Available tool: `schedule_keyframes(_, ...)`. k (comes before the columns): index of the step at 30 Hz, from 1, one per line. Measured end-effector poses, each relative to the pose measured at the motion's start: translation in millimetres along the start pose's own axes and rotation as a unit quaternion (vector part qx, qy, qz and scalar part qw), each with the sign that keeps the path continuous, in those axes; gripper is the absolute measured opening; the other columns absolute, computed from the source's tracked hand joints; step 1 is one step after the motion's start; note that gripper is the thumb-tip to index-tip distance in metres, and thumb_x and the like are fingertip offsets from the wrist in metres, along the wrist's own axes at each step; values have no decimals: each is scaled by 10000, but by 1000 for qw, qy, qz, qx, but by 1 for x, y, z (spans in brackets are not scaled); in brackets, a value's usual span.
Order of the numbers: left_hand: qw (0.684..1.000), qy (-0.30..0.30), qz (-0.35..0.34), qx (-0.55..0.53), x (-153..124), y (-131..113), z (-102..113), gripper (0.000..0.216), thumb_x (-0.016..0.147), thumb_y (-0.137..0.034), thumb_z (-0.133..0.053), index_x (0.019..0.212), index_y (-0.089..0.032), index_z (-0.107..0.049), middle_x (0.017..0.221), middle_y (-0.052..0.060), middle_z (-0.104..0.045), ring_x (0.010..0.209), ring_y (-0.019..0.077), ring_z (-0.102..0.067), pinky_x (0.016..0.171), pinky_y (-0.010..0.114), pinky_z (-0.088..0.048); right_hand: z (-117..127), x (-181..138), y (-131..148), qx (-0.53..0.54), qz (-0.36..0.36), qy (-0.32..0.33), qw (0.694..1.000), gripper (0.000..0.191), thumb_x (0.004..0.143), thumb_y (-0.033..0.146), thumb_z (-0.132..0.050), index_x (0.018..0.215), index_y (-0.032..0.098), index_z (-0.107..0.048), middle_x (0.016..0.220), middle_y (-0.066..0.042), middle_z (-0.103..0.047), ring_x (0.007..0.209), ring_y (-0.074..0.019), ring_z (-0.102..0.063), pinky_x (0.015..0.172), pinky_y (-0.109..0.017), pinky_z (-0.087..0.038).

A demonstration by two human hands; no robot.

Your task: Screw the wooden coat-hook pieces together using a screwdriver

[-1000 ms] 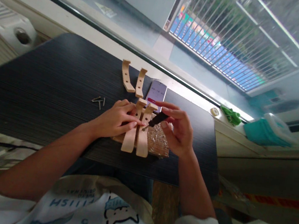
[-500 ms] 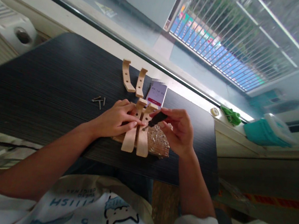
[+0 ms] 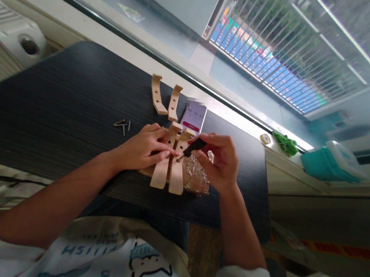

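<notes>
Currently, two wooden brackets [image 3: 176, 177] lie side by side on the wrapped block [image 3: 196, 177]. At the block's left, the left hand [image 3: 148, 148] has its fingers laid over the brackets; whether they clamp cannot be determined. Over the block's right part, the right hand [image 3: 222, 161] is clamped on a screwdriver [image 3: 195, 147], tip directed down at the nearer of the brackets.

This looks like an everyday indoor room, perhaps in a home, though its exact kind cannot be told. A dark table [image 3: 82, 93] stands against a pale sill [image 3: 132, 59] beneath a large window [image 3: 180, 19]. A green cloth [image 3: 285, 144] and a teal container [image 3: 326, 163] sit along the window side. Beyond the glass, a metal railing [image 3: 272, 60] fronts bright blue ground [image 3: 288, 86] and greenery [image 3: 275, 14].
</notes>
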State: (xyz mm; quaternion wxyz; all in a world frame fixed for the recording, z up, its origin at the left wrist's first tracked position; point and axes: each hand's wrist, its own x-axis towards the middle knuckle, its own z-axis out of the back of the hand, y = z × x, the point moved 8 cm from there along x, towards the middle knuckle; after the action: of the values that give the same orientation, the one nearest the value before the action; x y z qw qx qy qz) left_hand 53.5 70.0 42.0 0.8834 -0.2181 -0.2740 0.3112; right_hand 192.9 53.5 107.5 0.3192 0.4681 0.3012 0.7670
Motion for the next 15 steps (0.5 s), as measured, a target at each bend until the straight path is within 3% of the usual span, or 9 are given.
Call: schedule_keyframes(15, 1000, 5, 8, 1, 0, 0, 0, 380, 948, -335, -393, 1101, -279, -736, 923, 64, -526, 919, 239, -443, 892, 425, -335, -1, 3, 6, -39, 41, -43, 997, 327, 808, 218, -702, 1085, 307, -553, 801, 47, -576, 603, -80, -487, 523, -247, -405)
